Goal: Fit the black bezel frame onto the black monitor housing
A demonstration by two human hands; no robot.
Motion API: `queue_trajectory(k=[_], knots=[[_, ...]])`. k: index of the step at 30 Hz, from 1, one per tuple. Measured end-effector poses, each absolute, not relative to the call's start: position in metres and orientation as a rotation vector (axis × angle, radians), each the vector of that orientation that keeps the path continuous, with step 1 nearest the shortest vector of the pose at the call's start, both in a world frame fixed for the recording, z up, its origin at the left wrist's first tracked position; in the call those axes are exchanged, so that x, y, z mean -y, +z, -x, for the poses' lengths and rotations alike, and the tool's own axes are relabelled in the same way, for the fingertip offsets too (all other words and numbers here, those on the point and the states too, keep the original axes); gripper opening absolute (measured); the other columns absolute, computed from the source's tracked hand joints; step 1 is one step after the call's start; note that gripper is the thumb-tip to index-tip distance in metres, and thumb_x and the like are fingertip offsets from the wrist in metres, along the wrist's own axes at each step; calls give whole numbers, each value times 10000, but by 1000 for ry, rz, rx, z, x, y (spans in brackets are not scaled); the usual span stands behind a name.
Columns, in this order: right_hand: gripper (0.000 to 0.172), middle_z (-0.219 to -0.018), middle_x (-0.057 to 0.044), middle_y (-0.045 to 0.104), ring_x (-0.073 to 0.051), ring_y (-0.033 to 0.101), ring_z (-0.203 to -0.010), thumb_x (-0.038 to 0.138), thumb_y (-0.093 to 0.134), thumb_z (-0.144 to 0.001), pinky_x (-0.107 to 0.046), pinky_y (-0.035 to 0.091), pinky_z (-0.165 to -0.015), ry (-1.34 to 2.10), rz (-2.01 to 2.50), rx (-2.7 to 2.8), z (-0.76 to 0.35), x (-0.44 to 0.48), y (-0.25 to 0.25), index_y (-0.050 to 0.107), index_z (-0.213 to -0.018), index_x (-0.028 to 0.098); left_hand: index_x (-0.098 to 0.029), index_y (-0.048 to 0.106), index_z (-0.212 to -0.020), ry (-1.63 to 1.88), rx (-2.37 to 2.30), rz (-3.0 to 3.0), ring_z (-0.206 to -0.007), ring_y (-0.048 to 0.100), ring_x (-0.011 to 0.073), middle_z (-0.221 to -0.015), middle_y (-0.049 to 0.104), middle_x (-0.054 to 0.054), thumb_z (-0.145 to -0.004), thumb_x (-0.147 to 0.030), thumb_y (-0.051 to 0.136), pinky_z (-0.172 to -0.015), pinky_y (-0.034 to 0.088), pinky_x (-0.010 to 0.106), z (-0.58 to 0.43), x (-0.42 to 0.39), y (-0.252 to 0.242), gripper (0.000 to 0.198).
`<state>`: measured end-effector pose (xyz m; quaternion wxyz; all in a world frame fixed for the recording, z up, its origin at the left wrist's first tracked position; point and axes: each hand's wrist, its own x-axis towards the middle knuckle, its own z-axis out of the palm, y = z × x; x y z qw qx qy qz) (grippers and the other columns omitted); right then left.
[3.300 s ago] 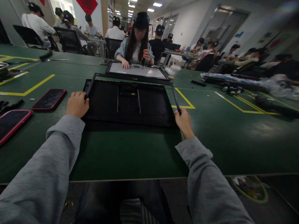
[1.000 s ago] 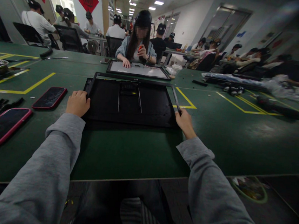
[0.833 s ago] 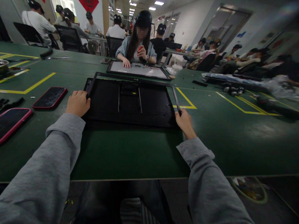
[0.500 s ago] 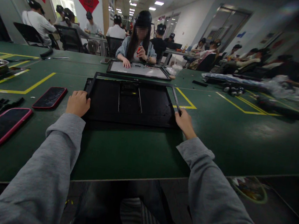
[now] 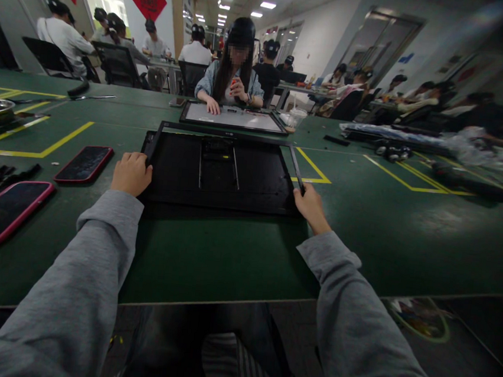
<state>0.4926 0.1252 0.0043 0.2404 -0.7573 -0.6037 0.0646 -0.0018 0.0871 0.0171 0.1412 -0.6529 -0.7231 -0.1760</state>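
Note:
A thin black monitor bezel (image 5: 195, 130) is held tilted over a black monitor back cover (image 5: 261, 174) on the green table. My left hand (image 5: 132, 174) is closed round the bezel's left side; its fingertips are partly hidden behind the frame. On the right side, my right hand (image 5: 310, 208) grips the bezel's edge between thumb and fingers. Inside the cover, a recessed bracket part (image 5: 219, 164) with two light rails shows through the frame's opening. The bezel's near edge lies close to the cover's near edge; I cannot tell whether they touch.
Two pink-cased phones (image 5: 83, 164) (image 5: 6, 212) lie left. Across the table a person (image 5: 233, 80) rests one hand on a display panel (image 5: 236, 117) and holds something orange. A plastic cup (image 5: 296, 119), a black strip (image 5: 336, 140) and plastic wrap (image 5: 482, 148) lie farther right.
Both my hands and the bezel stay practically where they were. Across the table, the person's raised hand with the orange item has shifted very slightly.

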Motion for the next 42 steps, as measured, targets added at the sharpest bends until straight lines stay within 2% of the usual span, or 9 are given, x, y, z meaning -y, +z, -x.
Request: queue_trajectory(k=[10, 19, 32, 42], knots=[[485, -1189, -241, 705, -331, 672, -1109, 270, 460, -967, -416, 484, -964, 160, 2084, 1704, -494, -125, 3, 521, -1396, 50, -100, 592, -1308, -464, 2093, 1899, -1295, 476, 354, -1366, 582, 208, -920, -332, 411, -1032, 438, 512, -1, -85, 19, 487], [462, -1155, -216, 719, -320, 679, -1065, 279, 469, -964, -410, 492, -931, 159, 2113, 1724, -494, -125, 5, 524, -1372, 71, -61, 559, -1335, -394, 2106, 1919, -1316, 461, 371, -1392, 558, 225, -913, -340, 409, -1033, 442, 522, -5, -83, 22, 527], [464, -1116, -212, 719, -308, 682, -1024, 293, 471, -960, -388, 498, -898, 161, 2093, 1735, -496, -125, 3, 525, -1363, 68, -98, 567, -1326, -409, 2102, 1911, -1312, 462, 351, -1386, 561, 210, -919, -341, 417, -1048, 430, 496, -5, -82, 21, 497], [438, -1132, -214, 716, -303, 682, -1032, 270, 480, -956, -387, 489, -913, 153, 2101, 1728, -494, -125, 4, 538, -1339, 68, -68, 553, -1336, -406, 2108, 1927, -1326, 456, 362, -1388, 557, 225, -916, -328, 421, -1056, 427, 505, -4, -84, 21, 511]])
